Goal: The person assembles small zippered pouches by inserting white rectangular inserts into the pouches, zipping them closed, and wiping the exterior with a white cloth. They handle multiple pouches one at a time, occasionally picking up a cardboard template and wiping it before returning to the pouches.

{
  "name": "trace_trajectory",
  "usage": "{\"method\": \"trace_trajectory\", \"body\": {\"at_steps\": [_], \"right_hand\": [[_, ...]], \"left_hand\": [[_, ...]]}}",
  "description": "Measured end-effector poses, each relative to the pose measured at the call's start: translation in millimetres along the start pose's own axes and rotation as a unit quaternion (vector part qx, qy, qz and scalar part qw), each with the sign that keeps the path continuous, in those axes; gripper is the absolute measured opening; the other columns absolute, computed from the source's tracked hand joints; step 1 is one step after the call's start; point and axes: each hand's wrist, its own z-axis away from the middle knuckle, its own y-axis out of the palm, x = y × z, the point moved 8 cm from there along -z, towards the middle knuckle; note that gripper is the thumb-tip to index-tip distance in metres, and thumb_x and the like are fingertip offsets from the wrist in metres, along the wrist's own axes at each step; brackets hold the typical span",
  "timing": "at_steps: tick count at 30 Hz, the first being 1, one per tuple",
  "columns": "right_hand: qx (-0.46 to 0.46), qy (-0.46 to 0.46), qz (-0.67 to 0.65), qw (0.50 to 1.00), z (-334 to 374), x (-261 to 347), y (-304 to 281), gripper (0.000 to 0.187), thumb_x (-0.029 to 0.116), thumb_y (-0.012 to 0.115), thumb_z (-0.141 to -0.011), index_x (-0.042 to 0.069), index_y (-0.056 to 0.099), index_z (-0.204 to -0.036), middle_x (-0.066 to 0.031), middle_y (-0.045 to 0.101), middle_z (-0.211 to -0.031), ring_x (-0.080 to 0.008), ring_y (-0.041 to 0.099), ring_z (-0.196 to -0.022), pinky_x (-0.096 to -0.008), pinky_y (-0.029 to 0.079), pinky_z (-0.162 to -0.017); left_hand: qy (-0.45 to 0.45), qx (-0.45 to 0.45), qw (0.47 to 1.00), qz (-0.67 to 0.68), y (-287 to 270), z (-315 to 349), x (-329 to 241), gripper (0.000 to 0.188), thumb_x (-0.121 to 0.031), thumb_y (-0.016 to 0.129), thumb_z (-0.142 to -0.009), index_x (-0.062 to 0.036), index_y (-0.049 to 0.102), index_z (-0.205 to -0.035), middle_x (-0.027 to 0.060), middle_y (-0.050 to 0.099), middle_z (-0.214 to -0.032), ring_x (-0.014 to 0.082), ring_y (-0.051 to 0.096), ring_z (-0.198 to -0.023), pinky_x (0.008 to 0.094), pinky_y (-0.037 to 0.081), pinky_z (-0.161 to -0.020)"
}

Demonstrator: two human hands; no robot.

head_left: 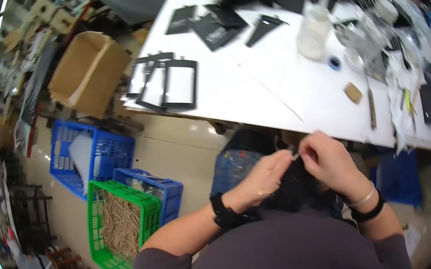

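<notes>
My left hand [268, 176] and my right hand [325, 160] meet in front of my body, just short of the table's near edge. Both have their fingers pinched together. Between the fingertips shows a small pale, shiny bit [295, 156], too small and blurred to name. Dark material lies below the hands on my lap, its kind unclear. On the white table [237, 94] ahead, a thin dark strand [276, 97] runs toward the near edge. To the right are a tan square block [353, 92] and a slim dark tool [372, 109].
Black rectangular frames [195, 83] lie at the table's left, flat black pieces [216, 30] farther back. A whitish bottle [313, 35] stands near a blue ring [334, 63]. Left on the floor are a cardboard box [98, 83], a blue crate [118, 146] and a green crate [151, 208] of beige cords.
</notes>
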Motion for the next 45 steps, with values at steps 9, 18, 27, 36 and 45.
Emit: {"method": "trace_trajectory", "body": {"at_steps": [9, 18, 27, 36, 45], "right_hand": [[0.042, 0.033, -0.033, 0.998, -4, -1, 2, 0.016, 0.001, 0.066, -0.073, 0.002, 0.056, -0.086, -0.0095, 0.056, -0.078, -0.0195, 0.059, -0.066, -0.0281, 0.048, -0.061], [0.023, 0.029, -0.019, 0.999, -6, 4, -2, 0.011, 0.001, 0.065, -0.072, 0.002, 0.056, -0.078, -0.0101, 0.057, -0.075, -0.0196, 0.060, -0.064, -0.0286, 0.048, -0.059], [-0.008, 0.029, 0.010, 0.999, 0, 5, -8, 0.012, 0.004, 0.065, -0.069, 0.004, 0.054, -0.074, -0.0083, 0.056, -0.066, -0.0206, 0.059, -0.054, -0.0296, 0.047, -0.052], [-0.001, 0.042, -0.086, 0.995, 5, -2, -20, 0.009, 0.004, 0.063, -0.071, 0.002, 0.055, -0.074, -0.0079, 0.057, -0.065, -0.0157, 0.058, -0.056, -0.0260, 0.048, -0.055], [0.146, 0.059, -0.288, 0.944, 0, 20, -2, 0.005, 0.002, 0.058, -0.080, 0.004, 0.053, -0.079, 0.0058, 0.047, -0.064, -0.0004, 0.042, -0.059, -0.0174, 0.035, -0.051]], "left_hand": [[0.057, -0.001, 0.996, -0.062, -5, -7, -2, 0.029, -0.025, 0.039, -0.098, -0.0010, 0.054, -0.103, 0.0022, 0.050, -0.072, 0.0082, 0.045, -0.063, 0.0250, 0.039, -0.057], [0.149, -0.031, 0.984, -0.094, -7, -3, -7, 0.028, -0.023, 0.039, -0.097, -0.0017, 0.054, -0.106, 0.0021, 0.050, -0.070, 0.0087, 0.046, -0.062, 0.0254, 0.040, -0.056], [0.030, 0.019, 0.997, -0.075, 2, 1, -19, 0.025, -0.023, 0.040, -0.097, -0.0036, 0.054, -0.105, 0.0003, 0.048, -0.066, 0.0054, 0.044, -0.054, 0.0215, 0.037, -0.047], [-0.013, 0.037, 0.981, 0.191, -5, -11, 8, 0.027, -0.019, 0.041, -0.097, -0.0003, 0.056, -0.109, 0.0030, 0.060, -0.098, 0.0066, 0.054, -0.088, 0.0213, 0.045, -0.077], [-0.022, 0.042, 0.975, 0.215, -7, -13, 16, 0.023, -0.017, 0.045, -0.095, -0.0008, 0.056, -0.108, 0.0047, 0.060, -0.102, 0.0089, 0.057, -0.091, 0.0226, 0.047, -0.079]]}}
